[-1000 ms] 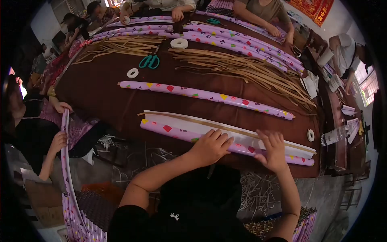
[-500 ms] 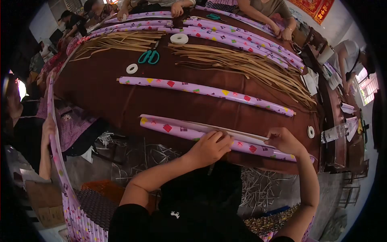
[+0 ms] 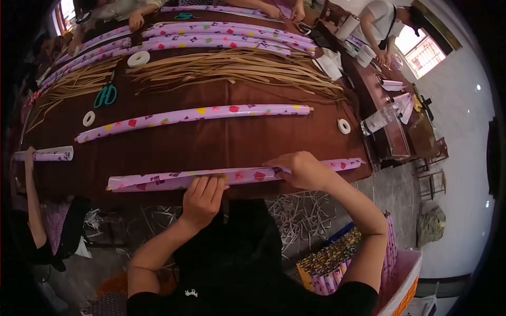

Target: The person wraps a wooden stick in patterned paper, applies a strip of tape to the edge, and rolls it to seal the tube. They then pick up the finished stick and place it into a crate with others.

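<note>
A long purple patterned sheet (image 3: 153, 181), partly rolled, lies along the table's near edge. My left hand (image 3: 204, 196) grips its near edge left of the middle, fingers curled over it. My right hand (image 3: 300, 169) is on the same sheet further right, its fingers pressed together at the upper edge. Behind them lies a finished-looking purple roll (image 3: 195, 114) with brown ends showing.
Brown strips (image 3: 211, 71) spread across the table (image 3: 179, 147) behind. Teal scissors (image 3: 105, 96), white tape rolls (image 3: 89, 118) and more purple rolls (image 3: 226, 39) lie around. A bottle (image 3: 380, 118) stands right. Co-workers' hands (image 3: 136, 20) are at the far side; another co-worker's hand (image 3: 30, 154) holds a roll left.
The view has swung right. My left hand has moved to the sheet's near edge, and the sheet's upper flap now folds over towards me. The co-worker's long strip at left now appears as a roll on the table.
</note>
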Motion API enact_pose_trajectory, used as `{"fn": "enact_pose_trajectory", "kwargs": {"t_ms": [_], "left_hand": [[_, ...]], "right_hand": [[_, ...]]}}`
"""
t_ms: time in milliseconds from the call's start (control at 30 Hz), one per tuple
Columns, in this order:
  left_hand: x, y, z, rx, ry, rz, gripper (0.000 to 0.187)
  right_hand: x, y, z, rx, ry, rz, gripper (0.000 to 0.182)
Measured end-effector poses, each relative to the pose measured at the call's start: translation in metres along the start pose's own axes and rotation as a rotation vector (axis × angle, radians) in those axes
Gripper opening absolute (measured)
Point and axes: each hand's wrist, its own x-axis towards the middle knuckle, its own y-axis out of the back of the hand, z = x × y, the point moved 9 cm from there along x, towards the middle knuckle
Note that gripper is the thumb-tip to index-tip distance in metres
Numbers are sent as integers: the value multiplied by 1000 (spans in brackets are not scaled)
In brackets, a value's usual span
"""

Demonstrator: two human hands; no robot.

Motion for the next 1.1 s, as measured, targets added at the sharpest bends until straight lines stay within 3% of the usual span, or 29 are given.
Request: {"fn": "enact_pose_trajectory", "kwargs": {"t_ms": [133, 300, 400, 467, 533, 600, 900, 1100], "left_hand": [[-17, 2, 8, 174, -20, 79, 20], [-16, 15, 16, 329, -90, 199, 16], [25, 29, 13, 211, -89, 51, 29], [42, 14, 14, 169, -145, -201, 37], [41, 8, 13, 60, -141, -219, 41], [23, -13, 13, 45, -186, -360, 41], [18, -21, 17, 12, -194, -424, 45], [21, -28, 10, -49, -165, -509, 50]], "right_hand": [[-9, -8, -5, -97, -45, -17, 42], [-22, -5, -25, -219, 54, 135, 44], [-33, -10, -36, -334, 157, 236, 45], [-38, -17, -39, -380, 146, 255, 46], [-44, -23, -41, -452, 138, 297, 48], [-51, -33, -38, -485, 111, 338, 49], [-60, -51, -36, -563, -13, 559, 49], [-57, -52, -26, -525, -5, 560, 49]]}}
